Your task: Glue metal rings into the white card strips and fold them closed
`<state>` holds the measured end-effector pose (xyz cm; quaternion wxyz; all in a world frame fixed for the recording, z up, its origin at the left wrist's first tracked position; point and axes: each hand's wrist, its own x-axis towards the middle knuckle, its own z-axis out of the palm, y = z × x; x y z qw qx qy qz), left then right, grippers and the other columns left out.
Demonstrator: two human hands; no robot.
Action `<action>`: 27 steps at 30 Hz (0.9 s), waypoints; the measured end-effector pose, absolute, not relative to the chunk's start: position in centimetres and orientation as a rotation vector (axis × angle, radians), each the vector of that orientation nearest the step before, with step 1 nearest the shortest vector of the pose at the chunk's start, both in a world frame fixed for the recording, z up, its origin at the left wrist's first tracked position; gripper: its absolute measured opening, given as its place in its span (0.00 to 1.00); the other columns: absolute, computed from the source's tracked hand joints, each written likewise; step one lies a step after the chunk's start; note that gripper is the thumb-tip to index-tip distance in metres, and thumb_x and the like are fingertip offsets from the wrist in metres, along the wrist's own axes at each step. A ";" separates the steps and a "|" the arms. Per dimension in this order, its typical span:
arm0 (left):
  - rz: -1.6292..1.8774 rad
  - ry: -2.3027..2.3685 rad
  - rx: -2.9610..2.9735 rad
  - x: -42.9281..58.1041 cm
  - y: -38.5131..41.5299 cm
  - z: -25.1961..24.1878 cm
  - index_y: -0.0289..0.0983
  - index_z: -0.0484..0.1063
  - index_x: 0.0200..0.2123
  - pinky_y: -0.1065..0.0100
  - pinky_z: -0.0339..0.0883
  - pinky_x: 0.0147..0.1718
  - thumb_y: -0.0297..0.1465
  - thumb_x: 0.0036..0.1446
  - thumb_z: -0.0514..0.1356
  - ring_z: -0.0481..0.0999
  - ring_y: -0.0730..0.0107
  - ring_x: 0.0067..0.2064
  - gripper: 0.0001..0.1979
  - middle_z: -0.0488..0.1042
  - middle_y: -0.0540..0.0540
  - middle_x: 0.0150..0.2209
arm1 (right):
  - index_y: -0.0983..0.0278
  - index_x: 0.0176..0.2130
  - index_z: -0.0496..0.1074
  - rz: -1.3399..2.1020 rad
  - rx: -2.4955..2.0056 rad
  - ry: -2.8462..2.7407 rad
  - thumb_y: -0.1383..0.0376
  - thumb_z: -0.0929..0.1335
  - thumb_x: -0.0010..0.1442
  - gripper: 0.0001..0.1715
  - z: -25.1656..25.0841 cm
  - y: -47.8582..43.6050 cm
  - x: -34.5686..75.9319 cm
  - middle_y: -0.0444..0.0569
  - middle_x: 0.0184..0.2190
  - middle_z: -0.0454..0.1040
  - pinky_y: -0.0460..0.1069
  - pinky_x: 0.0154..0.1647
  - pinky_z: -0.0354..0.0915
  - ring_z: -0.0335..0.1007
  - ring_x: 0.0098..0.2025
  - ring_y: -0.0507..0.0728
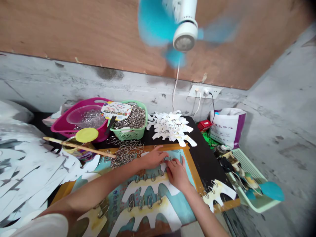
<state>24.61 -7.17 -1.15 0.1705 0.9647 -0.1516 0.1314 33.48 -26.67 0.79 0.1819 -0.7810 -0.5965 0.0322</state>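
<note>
White notched paper cutout (163,167) under both hands, far part of the blue tape-edged work sheet (190,210); I see only scraps of it, the rest is covered. Left hand (153,158): fingers bent toward the right; right hand (177,171): one finger stretched apart, others curled in. Fingertips meet near a silver oval wire ring; can't tell if either hand pinches it. Two nearer white arched cutouts (148,212) show yellowish stains, each with four upright rings. Left forearm crosses the sheet, blocking my view; loose silver ring pile (127,152) just beyond it. Behind: pale green plastic basket (129,134), white cutout stack (171,126). Blue-bladed fan (185,36) blurred, cut off on top.
</note>
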 end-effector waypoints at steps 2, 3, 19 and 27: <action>0.420 -0.399 2.757 24.0 -7.6 -1.5 0.36 0.60 0.47 0.49 0.48 0.63 0.21 0.60 0.47 0.75 0.65 0.37 0.12 0.75 0.48 0.32 | 0.61 0.55 0.66 0.109 -2.239 -1.655 0.71 0.61 0.63 0.20 0.9 -26.5 33.4 0.49 0.39 0.75 0.68 0.65 0.28 0.63 0.51 0.62; 0.451 -0.365 2.763 23.6 -7.8 -1.6 0.37 0.60 0.46 0.49 0.49 0.63 0.21 0.61 0.46 0.75 0.65 0.37 0.12 0.74 0.49 0.32 | 0.62 0.56 0.64 0.121 -2.258 -1.646 0.71 0.61 0.63 0.22 1.0 -26.4 33.4 0.50 0.40 0.76 0.68 0.65 0.28 0.63 0.51 0.62; 0.656 -0.132 2.724 22.7 -9.0 -2.3 0.39 0.54 0.42 0.44 0.56 0.62 0.22 0.61 0.45 0.75 0.67 0.33 0.08 0.71 0.52 0.30 | 0.60 0.53 0.71 0.130 -2.429 -1.659 0.69 0.60 0.64 0.20 1.3 -23.8 32.8 0.52 0.41 0.75 0.72 0.61 0.32 0.63 0.48 0.64; 0.575 -0.183 2.754 22.2 -8.7 -1.8 0.36 0.58 0.45 0.42 0.50 0.63 0.22 0.59 0.49 0.76 0.61 0.40 0.11 0.75 0.47 0.32 | 0.60 0.56 0.68 0.093 -2.396 -1.616 0.71 0.60 0.63 0.23 0.5 -24.6 32.6 0.52 0.42 0.74 0.71 0.63 0.33 0.64 0.49 0.63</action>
